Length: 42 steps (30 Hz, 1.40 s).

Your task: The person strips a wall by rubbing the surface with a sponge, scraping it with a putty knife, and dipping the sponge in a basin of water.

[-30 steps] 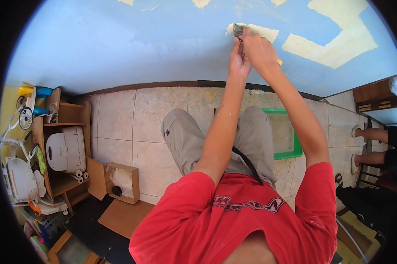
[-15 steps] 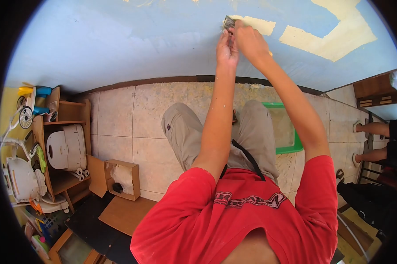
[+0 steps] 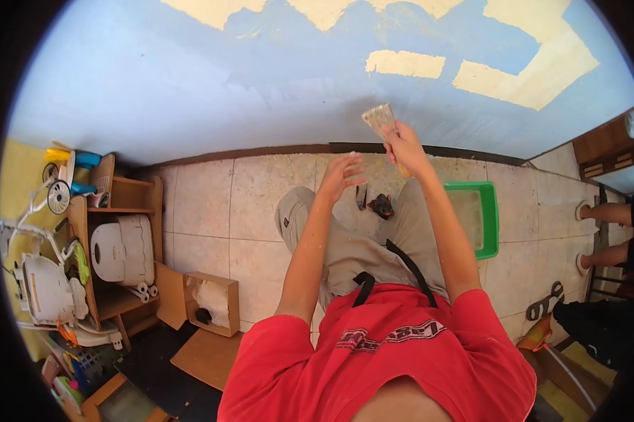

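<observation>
My right hand [image 3: 407, 150] is closed around the handle of a scraper [image 3: 379, 119], whose flat blade is smeared with pale residue and points up toward the wall. The blade is apart from the blue wall [image 3: 190, 91], where cream patches [image 3: 406, 64] show. Lower and to the left, my left hand [image 3: 341, 176] is open above my knee, its fingers apart and holding nothing. Between my knees on the floor lie a dark crumpled object [image 3: 381, 206] and a narrow flat piece [image 3: 361, 197]; I cannot make out what either is.
A green tray [image 3: 491, 221] rests on the tiles beside my right knee. Shelving [image 3: 128, 243] with a white appliance and a cardboard box [image 3: 222, 309] are at left. Another person's legs [image 3: 605, 211] show at far right, near a dark cloth bundle [image 3: 598, 323].
Both hands have come down from the wall and separated. The right hand carries the scraper away from the cream patch; the left hand has opened beside it. The view has shifted slightly.
</observation>
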Tool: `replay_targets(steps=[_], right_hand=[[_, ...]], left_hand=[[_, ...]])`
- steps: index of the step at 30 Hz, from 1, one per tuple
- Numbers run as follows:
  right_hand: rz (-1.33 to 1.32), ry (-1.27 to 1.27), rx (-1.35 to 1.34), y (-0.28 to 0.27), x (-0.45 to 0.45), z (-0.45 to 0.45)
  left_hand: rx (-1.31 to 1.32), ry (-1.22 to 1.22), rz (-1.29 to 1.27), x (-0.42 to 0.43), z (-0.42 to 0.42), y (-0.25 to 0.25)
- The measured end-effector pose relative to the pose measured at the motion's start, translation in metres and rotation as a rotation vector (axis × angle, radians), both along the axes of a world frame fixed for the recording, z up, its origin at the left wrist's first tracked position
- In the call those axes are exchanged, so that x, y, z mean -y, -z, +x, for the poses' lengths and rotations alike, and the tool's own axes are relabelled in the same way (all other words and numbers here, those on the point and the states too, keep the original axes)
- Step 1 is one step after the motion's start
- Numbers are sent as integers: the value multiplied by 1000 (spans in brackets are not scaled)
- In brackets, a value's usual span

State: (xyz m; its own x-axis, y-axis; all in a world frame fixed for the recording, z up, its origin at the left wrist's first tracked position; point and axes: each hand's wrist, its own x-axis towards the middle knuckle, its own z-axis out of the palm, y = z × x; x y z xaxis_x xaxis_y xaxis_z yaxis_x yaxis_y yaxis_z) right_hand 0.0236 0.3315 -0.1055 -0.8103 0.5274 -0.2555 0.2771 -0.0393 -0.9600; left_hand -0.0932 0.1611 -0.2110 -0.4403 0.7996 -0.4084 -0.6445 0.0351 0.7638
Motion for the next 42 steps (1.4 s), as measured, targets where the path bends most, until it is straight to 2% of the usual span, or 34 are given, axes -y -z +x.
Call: replay_targets(steps=[2, 3, 4, 5, 7, 9, 11, 14, 17, 18, 20, 22, 24, 26, 28, 29, 37, 42], right_hand=[[49, 133, -260, -44, 15, -17], [47, 175, -358, -64, 16, -31], [48, 212, -455, -75, 11, -44], [37, 210, -450, -69, 7, -52], [198, 379, -385, -39, 2, -67], [-85, 367, -172, 51, 20, -53], [-118, 392, -73, 136, 43, -26], [-326, 353, 20, 147, 60, 7], [-259, 300, 7, 125, 48, 24], [-259, 306, -4, 114, 39, 22], [337, 242, -126, 89, 21, 18], [806, 209, -53, 32, 4, 15], [930, 211, 86, -24, -8, 7], [1004, 198, 165, -66, -20, -2], [1081, 163, 177, -84, -32, -8], [1159, 138, 182, -91, -38, -13], [1343, 49, 208, -111, -45, -34], [1408, 17, 192, -111, -40, -40]], left_hand=[[2, 27, -108, 17, 5, 36], [-65, 55, -274, 20, 3, 50], [-130, 77, -437, 22, 2, 57], [-125, 75, -448, 24, 4, 58], [-65, -61, -223, 20, 1, 54], [-66, -93, -270, 23, -4, 59], [-57, -127, -313, 26, 2, 63], [-64, -158, -374, 25, -2, 59], [-139, -30, -364, 11, 0, 44], [-134, 7, -271, 1, 4, 29], [-131, 38, -93, -20, 20, -7], [-74, -47, 100, -59, 28, -41], [51, -177, 269, -96, 29, -71], [114, -235, 329, -122, 23, -95], [174, -227, 509, -142, 16, -106], [175, -231, 509, -151, 12, -111], [522, -260, 795, -180, 4, -101], [650, -275, 833, -188, 3, -96]])
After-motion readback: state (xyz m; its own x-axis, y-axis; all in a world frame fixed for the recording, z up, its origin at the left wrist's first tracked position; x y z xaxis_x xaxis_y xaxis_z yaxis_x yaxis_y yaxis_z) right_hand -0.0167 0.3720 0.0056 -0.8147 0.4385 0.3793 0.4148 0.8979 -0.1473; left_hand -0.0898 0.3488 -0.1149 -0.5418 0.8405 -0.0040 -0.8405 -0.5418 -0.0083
